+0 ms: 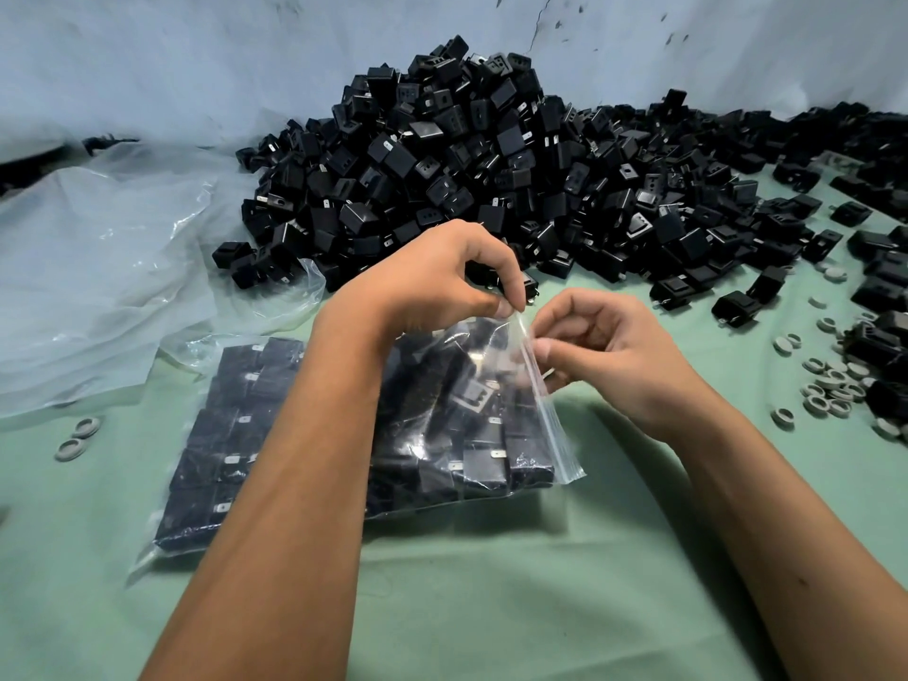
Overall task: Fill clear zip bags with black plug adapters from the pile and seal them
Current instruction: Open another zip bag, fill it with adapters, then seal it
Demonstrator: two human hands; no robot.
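A clear zip bag (496,435) packed with black plug adapters lies on the green cloth in front of me. My left hand (442,277) pinches the far end of the bag's zip strip between thumb and fingers. My right hand (609,356) pinches the same zip strip a little lower, near its middle. The strip runs down the bag's right edge to its near corner (570,471). Behind the hands rises a large pile of loose black plug adapters (467,154). My left forearm covers the middle of the bag.
Crumpled clear plastic sheeting (108,267) lies at the left. Several small grey rings (830,385) and more loose adapters (879,282) are scattered at the right; two rings (78,437) lie at the left. A pale wall (196,51) stands behind the pile.
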